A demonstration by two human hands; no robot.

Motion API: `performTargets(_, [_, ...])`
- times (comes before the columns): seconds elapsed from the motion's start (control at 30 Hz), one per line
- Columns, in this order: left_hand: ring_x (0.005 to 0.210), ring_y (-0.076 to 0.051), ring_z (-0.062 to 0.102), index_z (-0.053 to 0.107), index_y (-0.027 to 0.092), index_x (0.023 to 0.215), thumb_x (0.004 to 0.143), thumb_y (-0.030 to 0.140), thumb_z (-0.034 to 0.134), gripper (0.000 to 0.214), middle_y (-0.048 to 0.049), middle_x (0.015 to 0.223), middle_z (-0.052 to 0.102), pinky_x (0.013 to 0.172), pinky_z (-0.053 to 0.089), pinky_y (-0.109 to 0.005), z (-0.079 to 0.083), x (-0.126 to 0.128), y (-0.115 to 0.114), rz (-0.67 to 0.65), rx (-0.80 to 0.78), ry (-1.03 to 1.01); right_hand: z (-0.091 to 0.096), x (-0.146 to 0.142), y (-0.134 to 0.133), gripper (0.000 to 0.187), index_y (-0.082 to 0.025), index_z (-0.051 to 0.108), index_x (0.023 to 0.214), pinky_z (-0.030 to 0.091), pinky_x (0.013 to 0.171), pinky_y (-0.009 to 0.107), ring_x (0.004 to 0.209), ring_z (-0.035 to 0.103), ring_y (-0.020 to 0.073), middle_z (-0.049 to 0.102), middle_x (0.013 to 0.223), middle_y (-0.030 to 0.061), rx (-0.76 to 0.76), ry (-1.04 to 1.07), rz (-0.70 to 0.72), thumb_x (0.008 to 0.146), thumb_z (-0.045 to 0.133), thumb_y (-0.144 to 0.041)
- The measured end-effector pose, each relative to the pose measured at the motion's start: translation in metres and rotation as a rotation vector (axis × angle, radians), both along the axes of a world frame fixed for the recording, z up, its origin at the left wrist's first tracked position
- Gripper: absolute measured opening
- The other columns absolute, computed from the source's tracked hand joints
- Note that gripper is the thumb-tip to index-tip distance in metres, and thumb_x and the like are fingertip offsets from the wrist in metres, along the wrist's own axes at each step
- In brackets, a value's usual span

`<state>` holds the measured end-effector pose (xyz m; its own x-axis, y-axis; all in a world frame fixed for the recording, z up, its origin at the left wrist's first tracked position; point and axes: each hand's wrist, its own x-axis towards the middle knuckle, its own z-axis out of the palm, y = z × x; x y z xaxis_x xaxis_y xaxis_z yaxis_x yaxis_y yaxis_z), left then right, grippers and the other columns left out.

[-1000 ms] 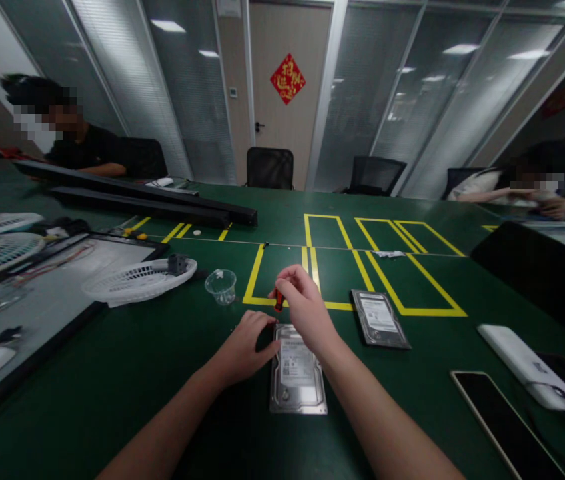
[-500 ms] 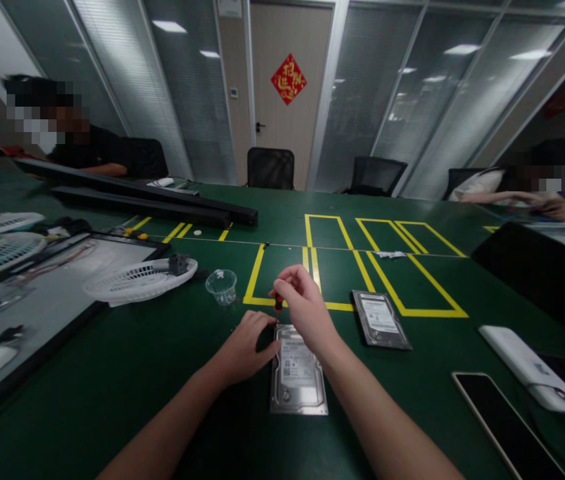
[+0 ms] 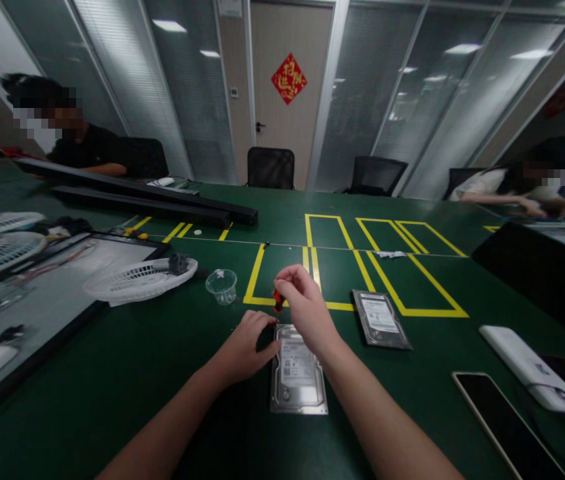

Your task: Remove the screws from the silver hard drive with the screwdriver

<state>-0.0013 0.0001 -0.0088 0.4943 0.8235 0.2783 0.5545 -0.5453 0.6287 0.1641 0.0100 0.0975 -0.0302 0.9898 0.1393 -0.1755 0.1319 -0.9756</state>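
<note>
A silver hard drive [image 3: 298, 373] with a white label lies flat on the green table in front of me. My left hand [image 3: 248, 343] grips its upper left edge, the thumb on the top face and the index fingertip at the far left corner. Above that corner, my right hand [image 3: 303, 300] is closed in a pinch around a small red and black screwdriver [image 3: 278, 303]. The screwdriver points down toward the drive's far left corner; whether its tip sits in a screw is too small to tell.
Right of the drive lies a second hard drive [image 3: 380, 320]. A clear plastic cup [image 3: 221, 288] stands to the left, near a white fan grille [image 3: 140, 281]. A phone [image 3: 507, 427] and a white device [image 3: 532, 370] lie at right. Two people sit across the table.
The screwdriver handle shows slightly turned in my right fingers. My left hand and the drive stay in place. At far right, the other person's hands have moved apart.
</note>
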Motion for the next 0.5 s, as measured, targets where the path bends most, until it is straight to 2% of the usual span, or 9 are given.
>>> performTargets(0.13, [0.116,-0.030,0.060,0.064,0.020,0.118,0.093,0.026,0.071,0.026,-0.0093,0.118,0.069,0.102,0.053,-0.047,0.0001,-0.0003,-0.0002,0.010,-0.001,-0.002,-0.0010,-0.0008,0.0008,0.015,-0.024,0.056,0.090,0.045,0.063,0.030,0.071,0.059,0.0168,0.061,0.075,-0.0031,-0.006,-0.004,-0.002,0.085,0.067,-0.033])
performTargets(0.37, [0.112,-0.030,0.060,0.064,0.020,0.113,0.093,0.025,0.070,0.022,-0.0097,0.114,0.069,0.100,0.053,-0.048,0.0016,0.0007,-0.0012,0.014,0.018,-0.002,-0.0008,-0.0011,-0.0007,0.015,-0.023,0.059,0.087,0.043,0.064,0.030,0.068,0.056,0.0156,0.063,0.072,-0.0028,0.031,-0.028,0.042,0.090,0.065,-0.037])
performTargets(0.5, [0.113,-0.030,0.060,0.064,0.020,0.115,0.093,0.025,0.070,0.023,-0.0095,0.115,0.069,0.100,0.053,-0.048,0.0026,0.0008,-0.0012,0.002,0.012,-0.003,-0.0028,-0.0014,0.0004,0.018,-0.024,0.058,0.090,0.043,0.063,0.030,0.070,0.056,0.0162,0.063,0.076,-0.0024,0.025,-0.028,0.008,0.088,0.069,-0.038])
